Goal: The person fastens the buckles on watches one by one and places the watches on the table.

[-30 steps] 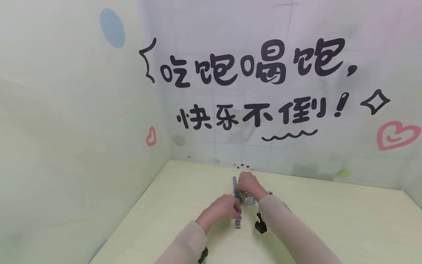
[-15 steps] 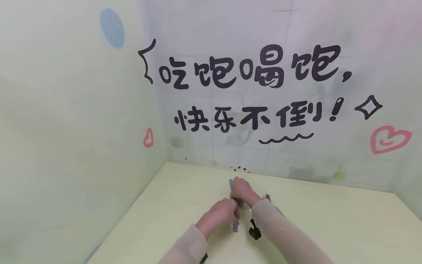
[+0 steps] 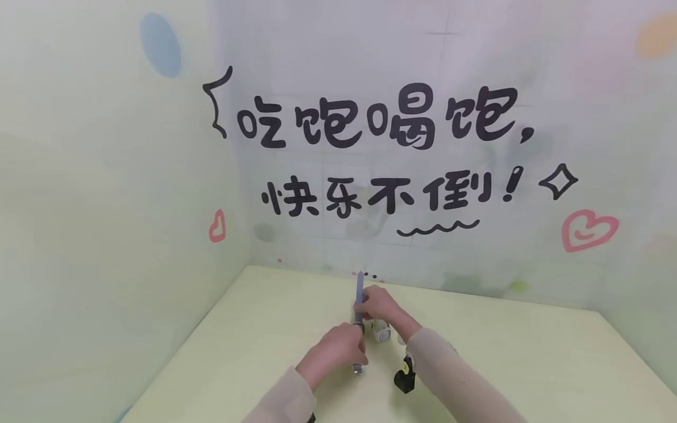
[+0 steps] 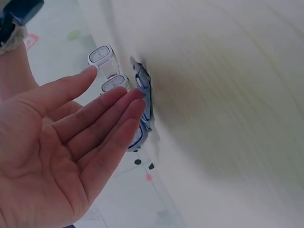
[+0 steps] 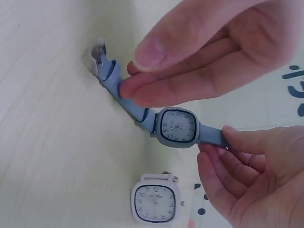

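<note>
A blue-grey wristwatch (image 5: 176, 127) lies lengthwise, its dial facing up in the right wrist view. My right hand (image 3: 381, 304) pinches the far half of its strap (image 3: 360, 288) between thumb and fingers. My left hand (image 3: 338, 345) is over the buckle end; its fingertips touch the strap there, with the thumb apart from it. In the left wrist view those fingers (image 4: 102, 121) are nearly straight. The metal buckle (image 5: 95, 54) shows past the left fingertips. Just right of the blue-grey watch stands a white square-dial watch (image 5: 155, 202).
A second white watch (image 4: 99, 54) stands beyond the first, partly hidden by the right forearm in the head view. The pale tabletop (image 3: 222, 352) meets a wall (image 3: 328, 247) with black lettering at the back. A black device (image 3: 405, 376) hangs at the right wrist.
The head view has swung slightly right. The blue-grey strap's far end now shows more beside the right hand, which has shifted along it. The left hand stays near the buckle.
</note>
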{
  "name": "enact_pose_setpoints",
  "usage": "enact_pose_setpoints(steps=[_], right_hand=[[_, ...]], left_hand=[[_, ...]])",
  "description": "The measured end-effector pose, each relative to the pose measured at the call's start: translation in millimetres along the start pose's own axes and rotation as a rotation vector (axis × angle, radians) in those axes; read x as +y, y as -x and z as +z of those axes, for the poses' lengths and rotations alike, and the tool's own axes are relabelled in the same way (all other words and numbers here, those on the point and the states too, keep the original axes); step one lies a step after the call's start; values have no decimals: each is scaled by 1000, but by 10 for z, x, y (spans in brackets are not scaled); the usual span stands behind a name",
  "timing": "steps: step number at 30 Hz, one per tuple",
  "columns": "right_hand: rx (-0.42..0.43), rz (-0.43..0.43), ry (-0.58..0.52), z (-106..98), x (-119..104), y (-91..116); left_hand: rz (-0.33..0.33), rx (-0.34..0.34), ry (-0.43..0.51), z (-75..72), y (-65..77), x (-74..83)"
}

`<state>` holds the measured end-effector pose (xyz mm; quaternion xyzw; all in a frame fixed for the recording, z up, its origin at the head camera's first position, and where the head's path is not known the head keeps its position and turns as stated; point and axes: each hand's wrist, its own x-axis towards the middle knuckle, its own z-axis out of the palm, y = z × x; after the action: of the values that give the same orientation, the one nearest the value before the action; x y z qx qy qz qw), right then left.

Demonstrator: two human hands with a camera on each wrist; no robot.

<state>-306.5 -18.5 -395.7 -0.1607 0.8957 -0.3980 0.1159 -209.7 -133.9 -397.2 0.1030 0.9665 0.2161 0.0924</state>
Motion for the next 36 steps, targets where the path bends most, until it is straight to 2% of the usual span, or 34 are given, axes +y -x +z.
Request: enact_pose_setpoints(steps=[5,11,19,27,30,32,36], right_hand=[[6,-22,-95,-144,-10,110],[11,-55,-235,-296,-16,231],[3,-72,-346,-475,-88,422],[-22,-100,-431,-562,-85,488],[-22,-109,-452,-590,-86,511],[-19,-116,-458,-599,-94,534],[-12,-127,-476,-602,-93,572]], left_hand=[[-11,7,89,-27,-56,-46],[17,44,193,-80,-104,-116],[67,96,248,-72,-190,-114],[127,134,479,-27,-250,-160],[118,118,615,-12,-268,-161],[101,92,751,5,-270,-165],[68,-2,1138,28,-275,-177]])
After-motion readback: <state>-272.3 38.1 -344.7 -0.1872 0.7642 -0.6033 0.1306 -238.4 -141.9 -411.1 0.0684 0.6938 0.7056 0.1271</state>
